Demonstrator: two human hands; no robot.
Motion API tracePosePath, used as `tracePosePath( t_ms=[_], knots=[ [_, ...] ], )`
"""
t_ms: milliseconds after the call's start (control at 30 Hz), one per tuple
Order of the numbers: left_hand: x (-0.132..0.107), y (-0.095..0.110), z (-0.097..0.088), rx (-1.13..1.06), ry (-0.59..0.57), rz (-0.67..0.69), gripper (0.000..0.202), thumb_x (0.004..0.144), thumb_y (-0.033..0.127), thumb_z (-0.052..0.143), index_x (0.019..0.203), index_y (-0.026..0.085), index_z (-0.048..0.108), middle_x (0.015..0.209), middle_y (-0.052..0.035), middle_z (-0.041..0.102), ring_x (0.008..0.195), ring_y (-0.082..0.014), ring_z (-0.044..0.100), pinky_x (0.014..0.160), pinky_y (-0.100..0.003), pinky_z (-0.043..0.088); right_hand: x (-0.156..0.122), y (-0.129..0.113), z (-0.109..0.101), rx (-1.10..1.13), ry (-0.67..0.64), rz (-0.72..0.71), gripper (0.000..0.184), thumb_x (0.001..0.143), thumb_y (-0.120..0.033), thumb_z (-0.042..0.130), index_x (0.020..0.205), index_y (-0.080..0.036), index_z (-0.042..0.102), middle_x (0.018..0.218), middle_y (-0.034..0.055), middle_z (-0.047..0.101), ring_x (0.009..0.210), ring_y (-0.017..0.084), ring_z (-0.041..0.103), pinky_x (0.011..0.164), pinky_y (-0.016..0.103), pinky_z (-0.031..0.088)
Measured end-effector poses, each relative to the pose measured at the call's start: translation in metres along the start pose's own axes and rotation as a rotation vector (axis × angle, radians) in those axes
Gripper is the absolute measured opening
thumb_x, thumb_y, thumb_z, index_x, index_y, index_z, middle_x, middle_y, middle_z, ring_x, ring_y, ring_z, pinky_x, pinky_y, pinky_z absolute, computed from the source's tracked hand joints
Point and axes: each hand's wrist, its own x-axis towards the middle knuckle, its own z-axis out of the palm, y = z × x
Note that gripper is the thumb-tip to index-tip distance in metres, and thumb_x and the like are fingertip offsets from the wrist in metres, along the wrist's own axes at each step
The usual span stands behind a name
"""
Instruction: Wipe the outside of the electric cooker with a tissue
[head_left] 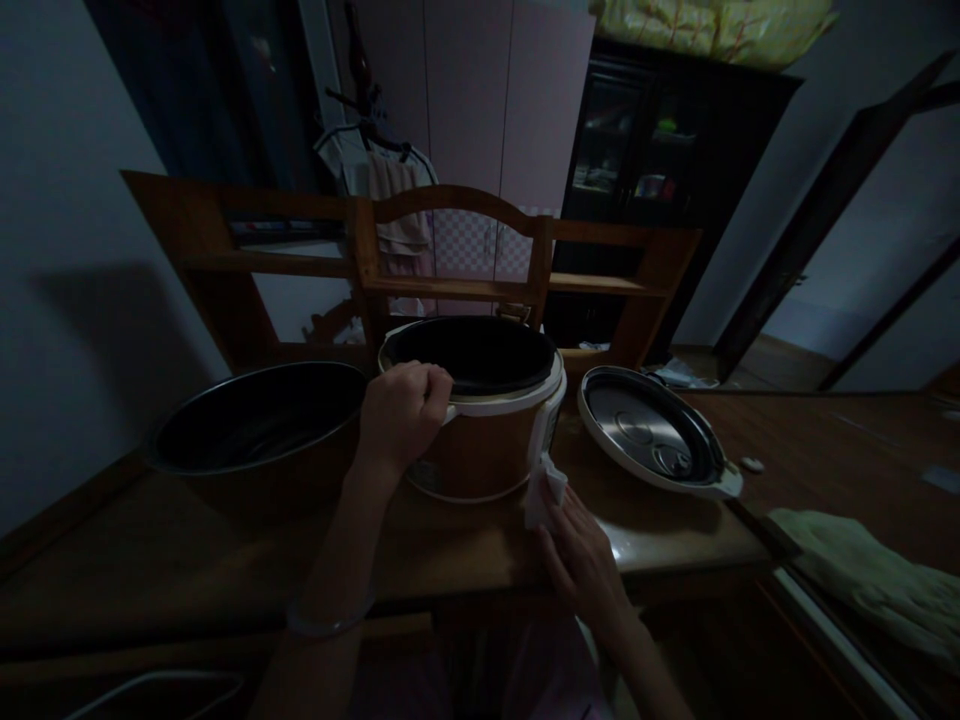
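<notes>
The cooker (480, 450) stands just beyond my neighbour's right hand (581, 550), closed on a white cloth (541, 500) (left hand (405, 410) clamped at the rim (499, 404)).

Two hands (405, 410) (581, 548), one cooker (480, 450), one pot (259, 430), one lid (645, 430), one wipe (544, 495).

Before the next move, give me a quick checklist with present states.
1. Round brown-and-white cooker upright on the brown wooden table: ok.
2. Round white-rimmed lid with silver metal underside off the cooker, lying to its right: ok.
3. Wide, round, dark pot standing left of the cooker: ok.
4. Folded white cloth or tissue held in right hand: ok.
5. Left hand gripping the near rim firmly: cannot tell.
6. Cooker's interior clean: cannot tell, too dark.
</notes>
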Motion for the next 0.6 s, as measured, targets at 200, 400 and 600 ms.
tracePosePath(
  t_ms=[200,400,600],
  knots=[
    [0.001,0.000,0.000,0.002,-0.003,0.001,0.045,0.098,0.030,0.034,0.079,0.017,0.073,0.082,-0.0087,0.073,0.081,-0.0215,0.068,0.075,-0.034,0.045,0.033,-0.016,-0.012,-0.005,0.043,0.048,0.080,0.102,-0.030,0.045,0.163,-0.015,-0.006,0.168,0.0130,0.017,0.154,0.031,0.024,0.119,0.054,0.038],
    [0.001,0.002,-0.002,-0.004,-0.009,-0.007,0.045,0.098,0.031,0.034,0.079,0.017,0.073,0.080,-0.0080,0.073,0.080,-0.0203,0.067,0.074,-0.034,0.044,0.066,-0.019,-0.006,-0.142,-0.041,-0.073,0.084,0.096,-0.022,0.052,0.163,-0.014,0.001,0.169,0.0110,0.015,0.157,0.032,0.009,0.127,0.059,0.022],
    [0.001,0.001,-0.001,0.005,-0.011,0.003,0.045,0.098,0.030,0.034,0.079,0.017,0.073,0.081,-0.0083,0.073,0.081,-0.0215,0.067,0.076,-0.035,0.044,0.061,-0.020,0.001,-0.201,-0.052,-0.083,0.084,0.093,-0.020,0.052,0.163,-0.009,0.006,0.168,0.0134,0.018,0.157,0.032,0.007,0.126,0.059,0.025]
  ],
)
